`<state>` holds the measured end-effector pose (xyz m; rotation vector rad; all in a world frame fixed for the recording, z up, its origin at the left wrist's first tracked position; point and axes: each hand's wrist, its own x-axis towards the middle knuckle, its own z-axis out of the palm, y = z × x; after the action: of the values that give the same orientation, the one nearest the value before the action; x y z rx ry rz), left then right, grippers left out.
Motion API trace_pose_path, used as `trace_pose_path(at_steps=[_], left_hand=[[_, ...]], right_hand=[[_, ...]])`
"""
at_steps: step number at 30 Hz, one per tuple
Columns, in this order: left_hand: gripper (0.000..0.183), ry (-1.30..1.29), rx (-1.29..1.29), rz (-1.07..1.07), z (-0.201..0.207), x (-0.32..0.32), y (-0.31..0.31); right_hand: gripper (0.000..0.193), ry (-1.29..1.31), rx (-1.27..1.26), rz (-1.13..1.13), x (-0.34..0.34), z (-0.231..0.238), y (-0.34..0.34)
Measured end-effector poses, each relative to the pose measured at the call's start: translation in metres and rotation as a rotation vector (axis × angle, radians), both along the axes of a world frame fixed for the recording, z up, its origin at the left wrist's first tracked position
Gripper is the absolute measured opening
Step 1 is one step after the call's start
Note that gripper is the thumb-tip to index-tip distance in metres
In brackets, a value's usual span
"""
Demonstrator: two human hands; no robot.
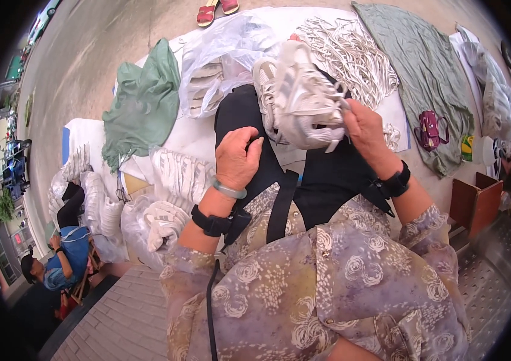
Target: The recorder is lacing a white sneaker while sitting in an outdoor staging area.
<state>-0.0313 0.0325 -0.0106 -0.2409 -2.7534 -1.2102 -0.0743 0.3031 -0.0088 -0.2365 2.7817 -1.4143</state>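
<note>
A pale grey and white sneaker [303, 105] with loose white laces rests between my knees, over my black-clad legs. My right hand [368, 133] grips it at its right edge, thumb and fingers closed beside the laces. My left hand [238, 157] is held over my left thigh, apart from the sneaker, its fingers curled in. Whether a small thing is in those fingers cannot be made out. Another light sneaker [265, 90] lies just left of the held one, partly covered by it. Dark straps with small devices circle both wrists.
A heap of white laces [351, 60] lies beyond the sneaker. Clear plastic bags hold pale shoes [207, 81], with more stacked shoes [180, 171] at left. Green cloths [144, 99], a maroon bag [431, 130] and a brown wooden stool [475, 204] surround me. A person in blue [69, 259] sits at far left.
</note>
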Motion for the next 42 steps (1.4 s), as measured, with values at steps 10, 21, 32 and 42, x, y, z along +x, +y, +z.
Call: trace_pose_path(at_steps=[10,21,32,42], left_hand=[[0.012,-0.130,0.064,0.090,0.004,0.010,0.000],[0.027,-0.271,-0.109,0.006,-0.003,-0.018,0.014],[0.039,-0.287,-0.118,0.028,-0.021,-0.025,0.019],[0.042,-0.342,0.039,-0.023,-0.020,-0.026,0.013]], right_hand=[[0.039,0.105,0.132,0.328,-0.027,-0.010,-0.026],[0.042,-0.258,0.178,0.288,-0.050,-0.021,-0.029],[0.047,-0.018,0.456,0.532,-0.064,-0.026,-0.039],[0.038,-0.058,0.490,0.644,-0.074,-0.045,-0.039]])
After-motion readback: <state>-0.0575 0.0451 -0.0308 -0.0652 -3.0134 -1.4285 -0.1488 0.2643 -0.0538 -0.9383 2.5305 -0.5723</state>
